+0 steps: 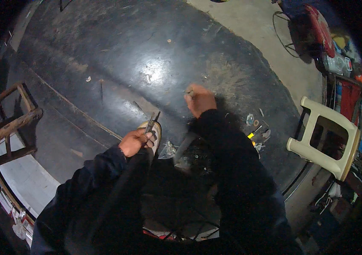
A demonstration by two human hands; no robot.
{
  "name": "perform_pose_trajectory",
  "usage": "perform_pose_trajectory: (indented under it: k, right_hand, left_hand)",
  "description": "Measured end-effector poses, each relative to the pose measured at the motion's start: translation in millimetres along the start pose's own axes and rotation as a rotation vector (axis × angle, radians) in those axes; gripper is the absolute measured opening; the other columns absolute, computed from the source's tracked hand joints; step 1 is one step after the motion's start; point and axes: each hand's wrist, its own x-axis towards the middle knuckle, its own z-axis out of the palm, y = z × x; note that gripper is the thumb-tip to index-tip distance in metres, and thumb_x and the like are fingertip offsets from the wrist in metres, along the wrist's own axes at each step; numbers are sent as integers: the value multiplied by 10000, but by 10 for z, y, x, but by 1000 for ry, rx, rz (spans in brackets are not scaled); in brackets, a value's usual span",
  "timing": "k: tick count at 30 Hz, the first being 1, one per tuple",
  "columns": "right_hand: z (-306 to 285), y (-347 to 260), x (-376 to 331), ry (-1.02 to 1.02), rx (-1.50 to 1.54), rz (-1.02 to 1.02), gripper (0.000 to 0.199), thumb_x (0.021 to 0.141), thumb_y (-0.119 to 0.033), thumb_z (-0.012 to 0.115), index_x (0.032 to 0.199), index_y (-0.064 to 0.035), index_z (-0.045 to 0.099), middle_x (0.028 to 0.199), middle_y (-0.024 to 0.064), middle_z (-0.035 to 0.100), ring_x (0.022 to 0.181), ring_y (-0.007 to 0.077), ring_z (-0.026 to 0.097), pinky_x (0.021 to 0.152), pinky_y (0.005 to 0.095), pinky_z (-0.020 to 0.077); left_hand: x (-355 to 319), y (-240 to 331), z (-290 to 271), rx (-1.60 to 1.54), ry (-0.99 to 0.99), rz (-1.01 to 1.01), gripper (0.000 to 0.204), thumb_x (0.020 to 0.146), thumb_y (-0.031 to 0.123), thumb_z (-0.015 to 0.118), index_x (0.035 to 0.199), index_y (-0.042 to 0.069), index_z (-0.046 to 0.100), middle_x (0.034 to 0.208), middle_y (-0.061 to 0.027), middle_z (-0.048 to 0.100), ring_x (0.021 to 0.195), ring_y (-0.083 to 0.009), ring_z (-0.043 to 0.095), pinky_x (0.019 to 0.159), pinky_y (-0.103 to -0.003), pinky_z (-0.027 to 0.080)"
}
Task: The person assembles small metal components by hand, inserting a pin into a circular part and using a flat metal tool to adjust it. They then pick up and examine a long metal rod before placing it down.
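Note:
My left hand (135,141) is closed around a slim dark metal piece (149,126) with narrow ends pointing up and away; its exact kind is unclear. It is held just over a beige shoe (157,135). Farther forward and to the right, my right hand (201,101) is raised above the dark floor with its fingers curled in. Whatever lies between those fingertips, if anything, is too small to make out. A clear plastic bag (167,150) with small parts lies near the shoe, partly in shadow.
Right of my right forearm lie a yellow-handled tool (251,135), a ring-shaped washer (256,123) and a small clear packet (249,119). A cream plastic stool (335,158) lies at the right. A wooden frame (13,126) stands at the left beside a white panel (25,172).

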Motion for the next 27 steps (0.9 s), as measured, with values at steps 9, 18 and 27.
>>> perform_pose_trajectory:
  k: [9,18,27]
  right_hand:
    - [196,33,111,30,-177,-102,151,820,-148,684,931,-51,652,841,173,662,835,362,662,746,437,524]
    - [-916,-342,-941,-337,160,50,170,839,-174,681,923,-30,651,904,175,674,823,322,665,746,388,519]
    - [-996,-156,-1771,-249,4,106,198,862,-163,666,1012,-36,642,926,178,668,873,348,667,771,414,524]
  left_hand:
    - [-24,63,-22,388,336,220,202,1007,220,553,1022,45,654,783,-60,641,741,-219,592,720,-354,462]
    - [41,434,-256,867,629,272,180,890,224,632,1059,160,629,827,-195,665,829,-438,629,697,-515,472]
    - [280,424,-407,1103,549,342,391,853,207,688,1239,214,625,966,-173,703,904,-415,658,747,-509,511]
